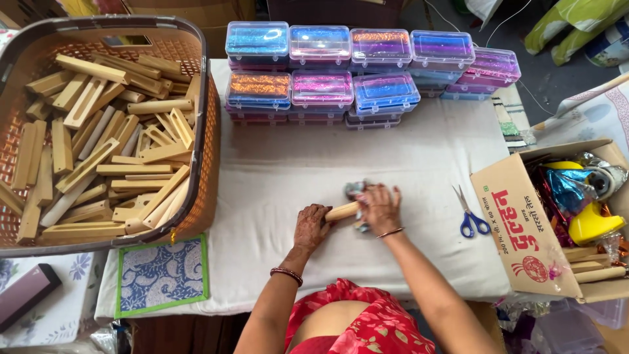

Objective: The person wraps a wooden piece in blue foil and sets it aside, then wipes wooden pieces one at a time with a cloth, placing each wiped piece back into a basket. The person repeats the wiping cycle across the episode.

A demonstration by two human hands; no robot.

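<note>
**Wrapping a wooden stick in shiny foil on the white table**

Head view: The person sits at a table covered with a white cloth [406, 170]. The left hand [312, 226] is closed round the bare end of a wooden stick [343, 211], which lies nearly level on the cloth in front of the body. The right hand [379, 206] lies over the other end, fingers curled down and pressing a crumpled piece of shiny foil [354, 190] against the wood. Whether the foil already goes all the way round cannot be told, as the hand hides most of it.

To the left stands a large brown basket [208, 131] filled with many plain wooden sticks [105, 157]. At the far edge of the table are stacked clear plastic boxes [354, 72] of glitter in blue, pink, orange and purple. Blue-handled scissors [469, 213] lie just right of the hands, apart from them. Further right, an open cardboard box [524, 229] holds more foil, tape rolls and a few sticks.

The step in hand looks like rolling foil round one end of the stick, with most of the wood still bare. The next move would call for a firm hold by the left hand while the right smooths the foil tight, without tearing it.
</note>
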